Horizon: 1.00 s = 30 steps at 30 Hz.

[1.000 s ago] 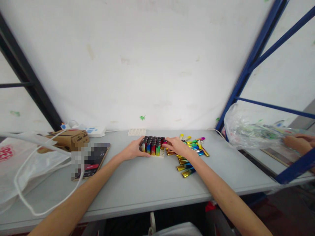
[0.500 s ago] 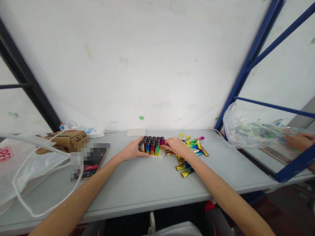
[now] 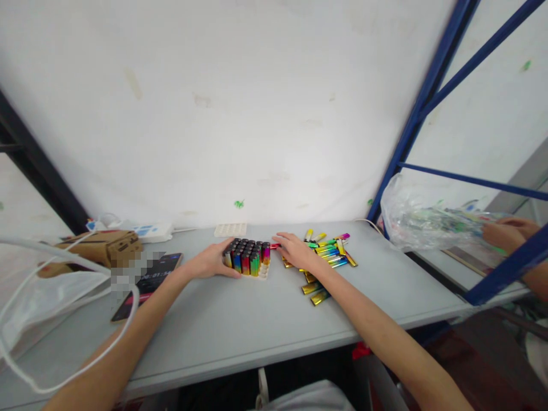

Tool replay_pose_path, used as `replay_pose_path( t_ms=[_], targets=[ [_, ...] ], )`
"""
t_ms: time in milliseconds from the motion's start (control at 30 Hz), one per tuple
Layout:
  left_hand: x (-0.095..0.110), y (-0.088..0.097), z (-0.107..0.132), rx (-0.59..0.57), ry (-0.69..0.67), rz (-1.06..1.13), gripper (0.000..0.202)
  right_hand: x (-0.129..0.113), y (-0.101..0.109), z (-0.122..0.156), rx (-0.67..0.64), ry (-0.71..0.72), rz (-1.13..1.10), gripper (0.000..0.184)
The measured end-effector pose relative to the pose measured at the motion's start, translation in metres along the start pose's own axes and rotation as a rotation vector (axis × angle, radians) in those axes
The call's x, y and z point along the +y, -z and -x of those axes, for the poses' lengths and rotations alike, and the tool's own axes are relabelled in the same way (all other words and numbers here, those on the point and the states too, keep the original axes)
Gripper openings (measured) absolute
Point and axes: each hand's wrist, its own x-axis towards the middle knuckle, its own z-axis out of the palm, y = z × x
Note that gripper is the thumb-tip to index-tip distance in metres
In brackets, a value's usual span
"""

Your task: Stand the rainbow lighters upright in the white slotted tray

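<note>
Several shiny, rainbow-coloured lighters [image 3: 245,261] with black ends up stand packed in a white slotted tray [image 3: 262,274]. Slots show along the tray's right side. My left hand [image 3: 213,261] is wrapped round the left end of this block, fingers behind and thumb along the front. Just right of the block is my right hand [image 3: 293,249], its fingertips on a red lighter [image 3: 274,246] that is partly covered by them. Loose metallic lighters [image 3: 327,257] in gold, green, blue and purple lie in a pile beside and under my right hand.
A second white slotted tray [image 3: 231,229] lies by the wall. At left are a phone [image 3: 149,282], a cardboard box [image 3: 109,246], a white plastic bag [image 3: 47,305] and a white cable [image 3: 131,319]. Beyond a blue frame [image 3: 411,137], another person's hands [image 3: 507,233] touch a clear bag [image 3: 428,220].
The view has shifted, so the scene sits further left. My right fingertips have come away from the tray's right edge and now show a red lighter. My left hand keeps its grip.
</note>
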Motion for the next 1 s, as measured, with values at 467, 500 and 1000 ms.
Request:
replay_pose_path(
  t_ms=[467, 500, 1000],
  targets=[
    [0.005, -0.018, 0.000, 0.074, 0.023, 0.020, 0.087, 0.011, 0.015, -0.002, 0.262, -0.253, -0.091, 0.030],
    [0.008, -0.023, -0.002, 0.098, 0.039, 0.016, 0.086, 0.015, 0.019, -0.001, 0.297, -0.282, -0.130, 0.030],
    [0.015, -0.044, -0.012, 0.198, 0.042, -0.009, 0.077, 0.000, 0.032, 0.001, 0.321, -0.393, -0.984, 0.046]
  ],
)
